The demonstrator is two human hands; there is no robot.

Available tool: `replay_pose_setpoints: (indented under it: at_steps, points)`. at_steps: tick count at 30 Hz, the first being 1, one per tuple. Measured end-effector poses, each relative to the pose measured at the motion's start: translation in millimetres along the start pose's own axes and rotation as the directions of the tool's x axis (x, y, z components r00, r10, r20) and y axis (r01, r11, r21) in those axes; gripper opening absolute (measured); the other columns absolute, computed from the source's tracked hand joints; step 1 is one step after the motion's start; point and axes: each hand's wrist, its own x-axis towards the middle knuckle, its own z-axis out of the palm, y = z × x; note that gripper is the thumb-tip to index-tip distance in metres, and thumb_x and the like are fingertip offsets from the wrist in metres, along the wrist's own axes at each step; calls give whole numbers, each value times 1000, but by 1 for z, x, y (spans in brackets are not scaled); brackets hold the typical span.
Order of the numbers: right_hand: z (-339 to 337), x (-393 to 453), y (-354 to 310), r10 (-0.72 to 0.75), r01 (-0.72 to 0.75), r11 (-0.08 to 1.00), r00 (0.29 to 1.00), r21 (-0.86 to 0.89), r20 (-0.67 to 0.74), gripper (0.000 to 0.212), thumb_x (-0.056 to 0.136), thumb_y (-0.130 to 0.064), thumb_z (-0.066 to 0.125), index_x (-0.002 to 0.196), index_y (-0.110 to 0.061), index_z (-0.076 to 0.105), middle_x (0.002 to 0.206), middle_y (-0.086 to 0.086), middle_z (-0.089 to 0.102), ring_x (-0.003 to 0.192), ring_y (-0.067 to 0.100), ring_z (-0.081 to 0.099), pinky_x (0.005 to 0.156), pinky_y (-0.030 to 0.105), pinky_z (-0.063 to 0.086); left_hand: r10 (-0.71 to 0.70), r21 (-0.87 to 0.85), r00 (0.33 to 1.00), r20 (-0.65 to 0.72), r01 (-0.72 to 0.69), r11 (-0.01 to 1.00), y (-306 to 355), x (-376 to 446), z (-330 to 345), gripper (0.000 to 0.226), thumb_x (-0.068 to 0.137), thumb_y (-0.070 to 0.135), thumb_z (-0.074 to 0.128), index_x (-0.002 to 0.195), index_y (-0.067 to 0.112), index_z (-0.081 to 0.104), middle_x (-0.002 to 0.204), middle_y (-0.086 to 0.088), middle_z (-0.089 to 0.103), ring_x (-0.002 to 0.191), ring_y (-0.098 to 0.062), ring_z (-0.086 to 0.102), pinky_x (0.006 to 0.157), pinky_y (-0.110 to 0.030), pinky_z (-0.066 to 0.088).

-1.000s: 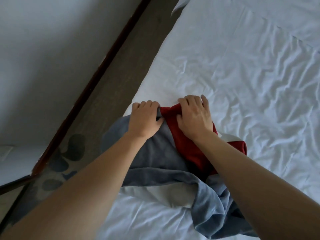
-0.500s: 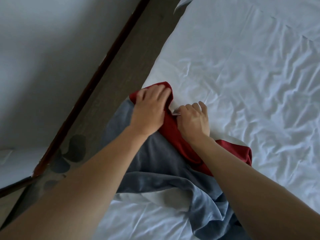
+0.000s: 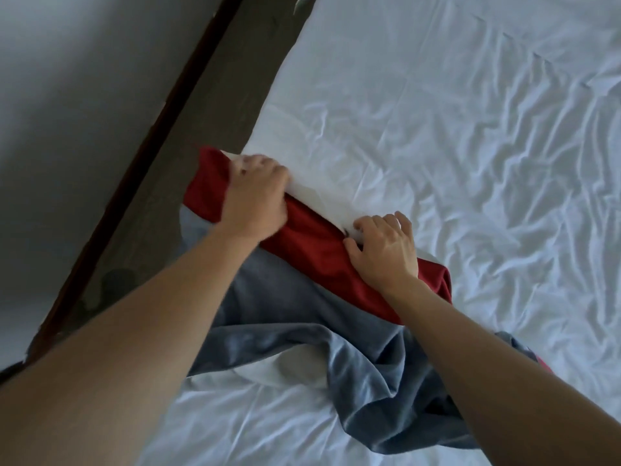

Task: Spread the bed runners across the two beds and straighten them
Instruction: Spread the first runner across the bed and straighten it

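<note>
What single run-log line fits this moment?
step: spreading red-and-grey fabric bed runner | left hand: grips runner edge at bedside | right hand: grips same edge | white wrinkled bed sheet: runner bunched

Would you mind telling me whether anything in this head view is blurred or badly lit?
Head view: the left hand is smeared by motion blur on the red runner; the right hand is sharper; the white sheet is bright with soft crease shadows; the wall lies dim.

Both hands hold the red bed runner point(image 3: 312, 250) on the white bed point(image 3: 437, 129). The left hand point(image 3: 255, 193) grips its far end at the bed's edge; the right hand point(image 3: 383, 250) pinches nearer.
</note>
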Motion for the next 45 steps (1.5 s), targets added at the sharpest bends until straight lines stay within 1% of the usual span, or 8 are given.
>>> replay_pose_setpoints:
  at_steps: [4, 12, 16, 19, 26, 34, 39, 45]
  points:
    - [-1, -17, 26, 30, -23, 997, 995, -68, 96, 21, 89, -27, 56, 105, -15, 65, 93, 1, 65, 100, 26, 57, 117, 44, 22, 393, -121, 918, 51, -385, 915, 89, -5, 24, 20, 84, 16, 56, 101, 18, 67, 99, 3, 65, 103, -21, 55, 109, -40, 26]
    - [0, -48, 92, 206, -203, 977, 977, -58, 52, 13, 89, -12, 55, 79, -10, 63, 70, 4, 63, 87, 30, 59, 113, 44, 26, 193, 24, 981, 25, -194, 981, 86, -3, 34, 14, 89, 17, 54, 89, 18, 68, 87, 0, 66, 89, -27, 59, 93, -41, 34]
    - [-1, -51, 93, 219, -217, 973, 975, 78, -22, 19, 83, -6, 57, 65, -10, 53, 59, 6, 58, 75, 32, 58, 105, 48, 38, 405, -125, 914, 24, -400, 908, 156, -9, 36, 22, 87, 34, 57, 101, 18, 64, 94, 1, 64, 90, -23, 59, 95, -42, 38]
    - [1, -58, 106, 185, -184, 978, 983, 96, -9, 14, 85, -10, 56, 70, -11, 57, 64, 5, 61, 77, 31, 59, 105, 46, 37, 443, -111, 893, 73, -434, 894, 197, -15, 45, 13, 91, 19, 51, 92, 15, 63, 86, -4, 65, 82, -27, 61, 92, -43, 39]
    - [8, -111, 173, 216, -217, 976, 962, -7, 166, 19, 90, -23, 54, 105, -16, 64, 98, 3, 66, 101, 26, 55, 113, 39, 25, 173, 110, 982, 82, -181, 977, 175, -3, 42, 14, 84, 11, 54, 89, 14, 67, 82, -2, 67, 84, -28, 59, 94, -42, 33]
    - [0, -166, 239, 249, -244, 969, 954, -49, 167, 18, 89, -22, 50, 97, -18, 66, 90, 1, 66, 99, 25, 56, 113, 42, 27, 465, -52, 854, 236, -466, 883, 321, -27, 72, 27, 94, 26, 46, 112, 19, 65, 110, 1, 64, 104, -21, 56, 109, -41, 24]
    - [-10, -207, 295, 339, -326, 941, 912, -92, 230, 32, 91, -44, 45, 93, -20, 65, 90, 2, 67, 102, 26, 56, 113, 47, 27, 499, -79, 822, 276, -498, 864, 382, -51, 95, 33, 94, 42, 45, 102, 21, 69, 100, 4, 66, 96, -19, 57, 105, -41, 28]
    - [-11, -248, 297, 317, -325, 945, 937, 38, 145, 13, 88, -27, 51, 79, -18, 54, 71, 0, 61, 88, 23, 58, 113, 43, 29, 478, -60, 790, 385, -495, 867, 432, -76, 103, 36, 93, 44, 39, 95, 25, 69, 94, 3, 67, 93, -20, 57, 100, -41, 27]
